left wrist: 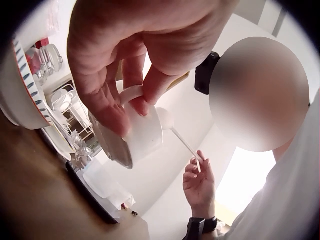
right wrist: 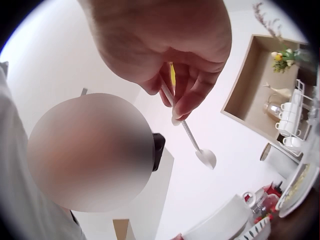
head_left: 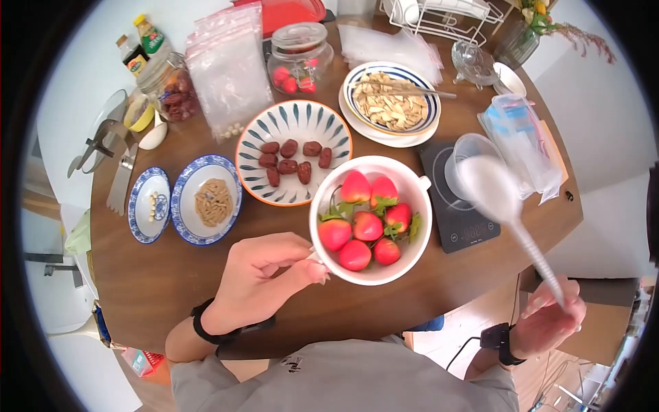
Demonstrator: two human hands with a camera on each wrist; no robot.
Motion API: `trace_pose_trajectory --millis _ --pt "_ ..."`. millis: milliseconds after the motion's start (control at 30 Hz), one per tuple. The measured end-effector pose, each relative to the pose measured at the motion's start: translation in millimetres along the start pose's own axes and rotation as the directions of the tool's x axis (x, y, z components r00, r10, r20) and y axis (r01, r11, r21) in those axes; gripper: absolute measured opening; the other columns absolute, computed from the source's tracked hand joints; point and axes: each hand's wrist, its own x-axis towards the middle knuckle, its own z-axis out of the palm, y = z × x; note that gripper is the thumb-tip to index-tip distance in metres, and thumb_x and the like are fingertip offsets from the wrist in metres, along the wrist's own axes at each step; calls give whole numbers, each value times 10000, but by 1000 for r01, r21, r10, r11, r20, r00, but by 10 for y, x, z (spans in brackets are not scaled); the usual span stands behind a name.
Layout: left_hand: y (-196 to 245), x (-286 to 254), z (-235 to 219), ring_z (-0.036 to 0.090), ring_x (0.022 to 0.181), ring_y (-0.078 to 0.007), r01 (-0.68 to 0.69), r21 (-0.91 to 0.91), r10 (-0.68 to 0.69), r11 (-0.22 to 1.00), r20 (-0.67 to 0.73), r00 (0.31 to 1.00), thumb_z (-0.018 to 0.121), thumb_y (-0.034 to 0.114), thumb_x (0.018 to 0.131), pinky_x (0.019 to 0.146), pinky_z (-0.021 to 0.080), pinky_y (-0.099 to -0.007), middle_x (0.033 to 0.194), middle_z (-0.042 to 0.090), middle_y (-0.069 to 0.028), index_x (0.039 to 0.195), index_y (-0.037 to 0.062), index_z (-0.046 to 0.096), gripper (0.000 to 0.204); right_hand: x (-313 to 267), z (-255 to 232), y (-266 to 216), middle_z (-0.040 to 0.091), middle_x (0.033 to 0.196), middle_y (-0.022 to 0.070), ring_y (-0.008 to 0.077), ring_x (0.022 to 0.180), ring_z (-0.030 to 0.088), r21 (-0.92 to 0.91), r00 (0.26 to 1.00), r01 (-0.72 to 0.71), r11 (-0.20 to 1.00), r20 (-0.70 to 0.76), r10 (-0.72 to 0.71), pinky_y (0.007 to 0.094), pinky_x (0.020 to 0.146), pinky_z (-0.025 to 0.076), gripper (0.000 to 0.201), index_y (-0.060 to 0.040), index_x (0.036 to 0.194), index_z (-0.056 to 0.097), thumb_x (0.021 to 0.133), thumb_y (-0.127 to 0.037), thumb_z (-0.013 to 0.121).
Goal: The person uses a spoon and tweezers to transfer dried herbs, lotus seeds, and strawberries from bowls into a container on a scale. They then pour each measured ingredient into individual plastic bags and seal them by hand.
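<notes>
My left hand (head_left: pixel 257 276) pinches a side handle of a white two-handled bowl (head_left: pixel 410 258), raised over the front of the table. Inside it lie several red strawberry-like fruits (head_left: pixel 368 225) with green leaves. In the left wrist view, the thumb and fingers close round the handle loop of the bowl (left wrist: pixel 142 132). Off to the right, my right hand (head_left: pixel 549 317) grips the thin handle of a white spoon (head_left: pixel 489 187). The spoon's bowl end is up and blurred over the induction cooker (head_left: pixel 473 237); the right wrist view shows the spoon (right wrist: pixel 206 158) with nothing visible in it.
Behind the raised bowl sits a patterned bowl (head_left: pixel 250 147) of red dates. Blue-rimmed dishes (head_left: pixel 184 226) stand left, a plate (head_left: pixel 350 113) under a bowl of sliced pieces behind. A clear plastic cup (head_left: pixel 458 168) is on the cooker; jars (head_left: pixel 302 51) and bags (head_left: pixel 226 75) line the back.
</notes>
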Motion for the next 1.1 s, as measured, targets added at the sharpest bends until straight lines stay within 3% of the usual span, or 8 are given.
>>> trace_pose_trajectory --millis 100,233,433,500,867,933,1033,1100 --pt "-55 154 64 616 711 -118 -61 187 54 980 45 998 664 49 887 620 470 -247 839 677 -95 917 -23 701 86 173 125 21 627 772 104 167 576 563 -173 943 56 983 333 5 270 490 439 334 -23 1032 564 990 -351 523" --pt "-83 285 128 609 669 -142 -98 213 90 972 48 995 680 67 875 582 449 -257 798 675 -87 902 -6 707 82 299 218 103 645 735 111 171 560 591 -143 859 -21 990 503 91 252 499 460 161 -15 971 620 938 -173 617" --pt "-118 318 81 621 716 -124 -23 273 -7 962 106 994 662 46 882 599 452 -232 891 680 -134 913 -59 695 115 209 480 202 658 759 79 153 568 613 -182 863 159 970 503 -47 219 478 477 119 -23 866 663 838 -129 707" --pt "-174 320 81 626 725 -127 -13 231 -9 973 94 996 661 53 887 607 459 -233 890 679 -136 918 -62 693 123 259 493 147 651 756 58 148 583 621 -184 754 221 958 655 -48 217 482 478 140 -26 873 676 840 -157 711" --pt "-187 309 117 611 676 -100 47 70 -47 996 4 999 657 90 904 606 479 -233 796 664 -71 869 -28 685 126 302 503 208 667 750 80 171 608 639 -172 734 184 968 679 -19 244 480 493 144 -6 891 681 853 -144 706" --pt "-177 307 106 605 679 -89 75 56 -76 996 21 997 651 95 911 606 480 -226 799 662 -69 880 -31 683 134 331 475 159 671 763 92 176 621 645 -126 666 334 934 733 -140 257 475 497 154 7 893 679 852 -139 706" --pt "-191 303 127 606 681 -85 91 50 -92 995 34 995 649 97 913 608 479 -226 791 656 -70 884 -32 682 137 410 557 145 675 768 96 184 628 648 -134 585 147 980 811 24 265 496 511 175 23 902 670 844 -136 712" --pt "-214 298 129 608 681 -83 82 62 -85 995 50 995 649 98 913 608 478 -225 791 656 -69 886 -33 682 137 194 546 202 680 786 129 201 629 654 -146 703 87 985 710 43 279 508 519 190 40 926 665 866 -137 700"
